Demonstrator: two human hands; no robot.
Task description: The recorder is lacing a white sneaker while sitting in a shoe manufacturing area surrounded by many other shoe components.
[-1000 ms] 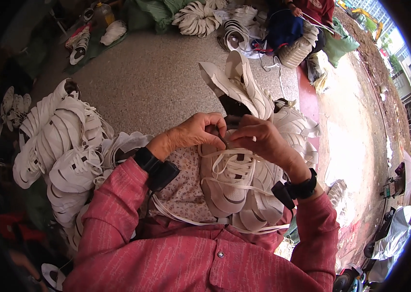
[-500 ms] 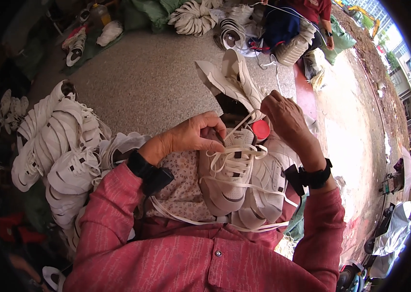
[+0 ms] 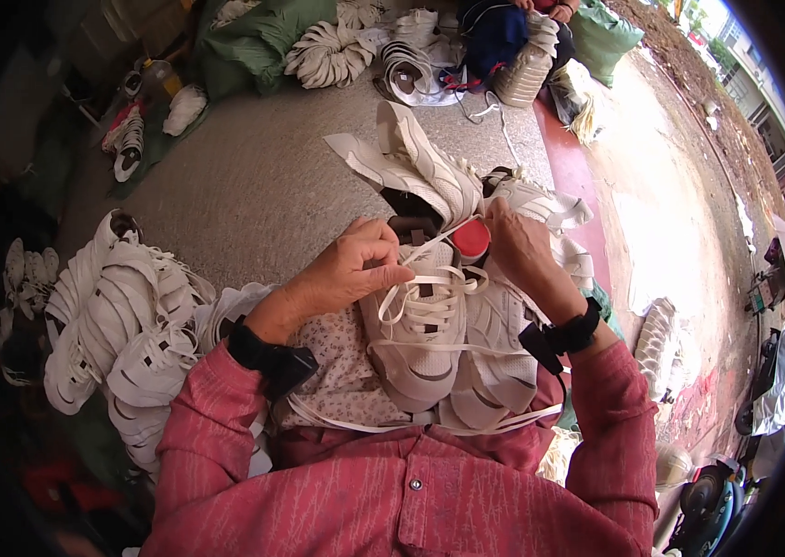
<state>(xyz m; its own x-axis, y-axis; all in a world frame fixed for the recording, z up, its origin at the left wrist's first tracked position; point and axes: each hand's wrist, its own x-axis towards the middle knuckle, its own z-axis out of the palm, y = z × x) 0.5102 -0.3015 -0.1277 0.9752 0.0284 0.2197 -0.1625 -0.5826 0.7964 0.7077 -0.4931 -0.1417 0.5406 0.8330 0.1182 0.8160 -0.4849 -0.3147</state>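
A whitish shoe upper lies across my lap, with a pale flat shoelace threaded loosely through its eyelets and looped over the tongue. My left hand is closed at the left edge of its opening, thumb beside the lace loops. My right hand is closed in a pinch on the lace, drawn up from the eyelets; its fingertips are partly hidden. Between the hands sits a round red lid. A second upper lies against the first on the right. More uppers stand beyond the lid.
Stacked white uppers lie at my left. A floral cloth covers part of my lap. Across the floor, another person's hands are near stacked uppers. Green sacks stand at the back. A scooter-like vehicle is at lower right.
The view has shifted, showing more at the right. My right hand has come down slightly closer to the lid. My left fingers and thumb have drawn closer together at the upper.
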